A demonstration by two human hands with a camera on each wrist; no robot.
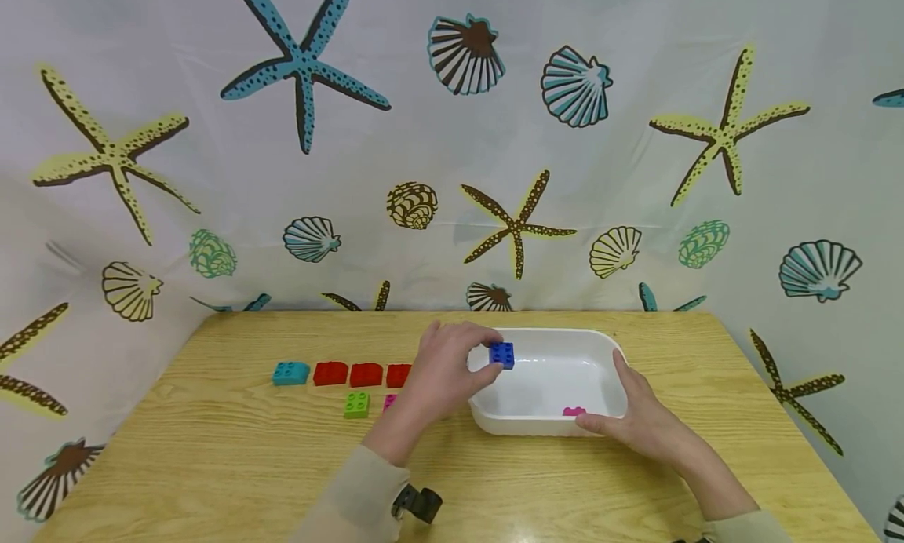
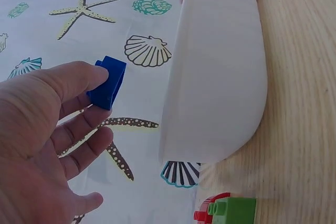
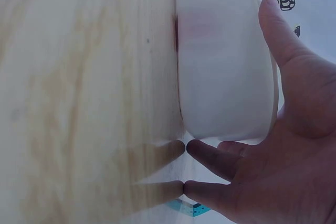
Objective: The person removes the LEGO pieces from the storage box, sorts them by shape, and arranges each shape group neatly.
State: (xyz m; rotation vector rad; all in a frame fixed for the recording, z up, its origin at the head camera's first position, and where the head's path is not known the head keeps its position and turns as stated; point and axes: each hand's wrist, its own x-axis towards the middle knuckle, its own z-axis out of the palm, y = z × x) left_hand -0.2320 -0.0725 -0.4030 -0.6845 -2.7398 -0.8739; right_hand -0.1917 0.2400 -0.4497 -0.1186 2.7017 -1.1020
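Note:
My left hand pinches a blue toy building block between thumb and index finger, above the left part of a white tray. In the left wrist view the same block is seen side-on, the other fingers loosely bent below it. At the tray's near right corner rests my right hand, thumb along the front rim and fingers spread at the right end. Its lower fingertips meet the tabletop in the right wrist view. Inside the tray, a pink block lies partly hidden by the front wall.
Left of the tray, a teal block stands in a row with red blocks. In front are a green block and a pink block, partly covered by my left arm. A patterned cloth hangs behind the wooden table.

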